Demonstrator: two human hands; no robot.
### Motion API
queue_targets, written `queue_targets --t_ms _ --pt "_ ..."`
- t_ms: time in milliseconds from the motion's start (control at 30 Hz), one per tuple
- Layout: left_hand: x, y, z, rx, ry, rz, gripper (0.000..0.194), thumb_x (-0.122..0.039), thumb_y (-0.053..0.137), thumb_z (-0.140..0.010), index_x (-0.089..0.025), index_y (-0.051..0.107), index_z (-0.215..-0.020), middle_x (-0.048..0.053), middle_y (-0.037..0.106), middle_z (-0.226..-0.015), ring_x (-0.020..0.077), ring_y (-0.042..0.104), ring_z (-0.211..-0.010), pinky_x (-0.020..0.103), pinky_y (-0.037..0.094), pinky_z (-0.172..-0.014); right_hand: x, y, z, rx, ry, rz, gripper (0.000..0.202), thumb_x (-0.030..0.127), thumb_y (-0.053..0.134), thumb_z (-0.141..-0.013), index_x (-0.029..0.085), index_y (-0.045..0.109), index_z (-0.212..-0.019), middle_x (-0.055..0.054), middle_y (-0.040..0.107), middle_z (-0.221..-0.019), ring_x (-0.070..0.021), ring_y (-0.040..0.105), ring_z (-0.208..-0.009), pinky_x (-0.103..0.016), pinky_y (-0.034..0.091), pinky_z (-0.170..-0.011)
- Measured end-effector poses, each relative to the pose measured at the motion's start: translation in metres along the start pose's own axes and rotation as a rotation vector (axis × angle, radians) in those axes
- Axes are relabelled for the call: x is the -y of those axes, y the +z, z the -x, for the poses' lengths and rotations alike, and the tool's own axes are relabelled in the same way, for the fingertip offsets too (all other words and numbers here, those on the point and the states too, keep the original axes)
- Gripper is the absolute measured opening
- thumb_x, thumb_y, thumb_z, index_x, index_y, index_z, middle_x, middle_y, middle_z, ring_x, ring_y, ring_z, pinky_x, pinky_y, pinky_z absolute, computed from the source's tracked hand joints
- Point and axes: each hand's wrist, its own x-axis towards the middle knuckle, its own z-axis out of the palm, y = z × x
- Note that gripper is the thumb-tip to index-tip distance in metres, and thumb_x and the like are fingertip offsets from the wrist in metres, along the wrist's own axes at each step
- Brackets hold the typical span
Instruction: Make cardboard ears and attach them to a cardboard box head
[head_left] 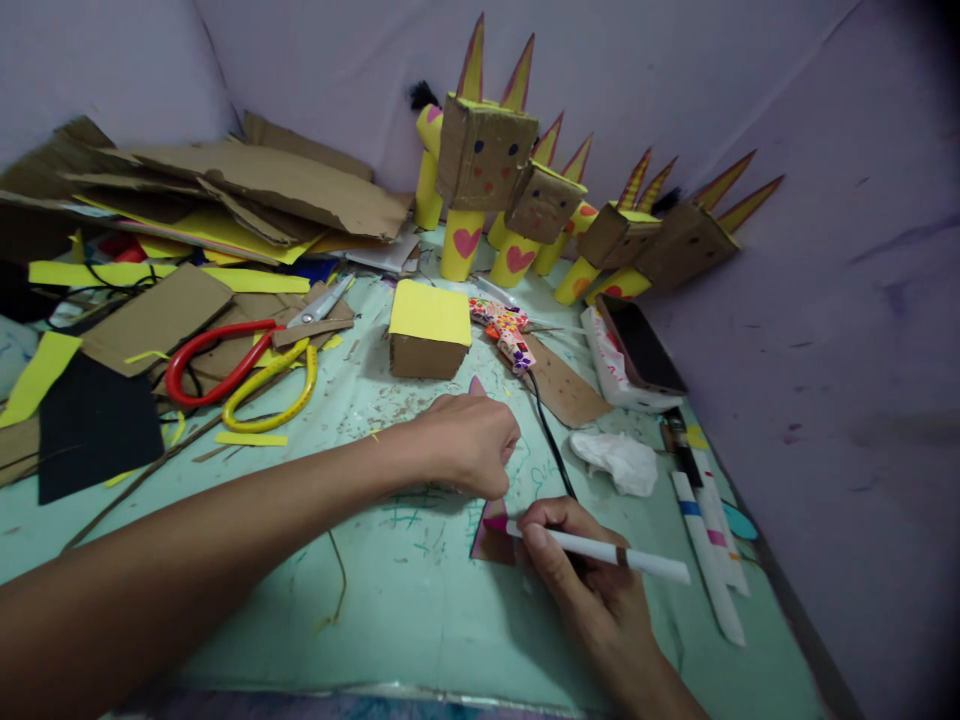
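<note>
My right hand [600, 580] is closed around a white marker pen [581, 545]. Its magenta tip touches a long pointed cardboard triangle [495, 538], brown with pink colouring along its edges. My left hand [472, 440] lies across the middle of this triangle, fingers curled in, holding it against the table; that part of the piece is hidden under it. Beyond the left hand the triangle's pink point shows. Just behind stands a small cardboard box [427, 355] with a yellow paper top.
Box-headed horned figures [487, 150] stand along the wall. Scissors [255, 365], cardboard sheets [262, 185] and paper scraps crowd the left. A floral glue gun [506, 328] with its cord, a crumpled tissue [619, 460], a phone [641, 345] and more markers [709, 560] are on the right.
</note>
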Motion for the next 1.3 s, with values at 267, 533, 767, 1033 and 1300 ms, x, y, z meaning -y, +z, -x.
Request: queue_targets --t_ms 267,533,767,1033,1300 --pt "-0.0013 -0.0015 0.0004 0.011 -0.007 -0.003 0.007 -0.025 0.062 -0.056 -0.023 0.061 -0.063 0.002 0.062 -0.058 0.0232 0.059 -0.059 0.029 0.034 -0.047 0.0022 0.0001 0.0010 0.038 -0.002 -0.011 0.020 0.031 0.048 -0.092 0.022 0.057 -0.077 0.003 0.055 -0.062 -0.0109 0.050 -0.057 -0.021 0.035 -0.053" --pt "-0.0005 -0.0006 0.0007 0.003 0.005 -0.009 0.006 -0.026 0.062 -0.057 -0.023 0.060 -0.063 0.002 0.062 -0.059 0.0239 0.060 -0.061 0.029 0.036 -0.049 0.0041 -0.0019 0.0028 0.086 0.003 0.028 0.020 0.032 0.048 -0.091 0.022 0.059 -0.077 0.002 0.057 -0.062 -0.0120 0.051 -0.056 -0.022 0.035 -0.052" --pt "-0.0007 -0.0022 0.0012 0.027 -0.003 0.001 0.009 -0.027 0.062 -0.058 -0.022 0.061 -0.065 0.003 0.063 -0.062 0.0237 0.060 -0.063 0.030 0.038 -0.051 0.0065 -0.0027 0.0040 0.114 -0.034 0.081 0.023 0.032 0.048 -0.090 0.022 0.061 -0.073 0.000 0.058 -0.060 -0.0135 0.051 -0.054 -0.023 0.037 -0.050" --pt "-0.0004 -0.0005 0.0010 0.011 0.000 0.007 0.007 -0.026 0.063 -0.057 -0.023 0.060 -0.063 0.003 0.062 -0.059 0.0245 0.060 -0.061 0.030 0.037 -0.050 0.0035 -0.0025 0.0057 0.004 0.019 -0.023 0.025 0.036 0.049 -0.089 0.021 0.060 -0.072 0.000 0.058 -0.059 -0.0141 0.052 -0.054 -0.023 0.037 -0.049" --pt "-0.0010 -0.0016 0.0018 0.015 -0.007 0.005 0.010 -0.028 0.064 -0.057 -0.023 0.062 -0.065 0.003 0.062 -0.060 0.0246 0.061 -0.063 0.030 0.038 -0.051 -0.0024 0.0046 -0.0009 -0.111 0.091 -0.050 0.019 0.035 0.050 -0.091 0.021 0.058 -0.080 0.003 0.055 -0.060 -0.0112 0.049 -0.053 -0.022 0.033 -0.048"
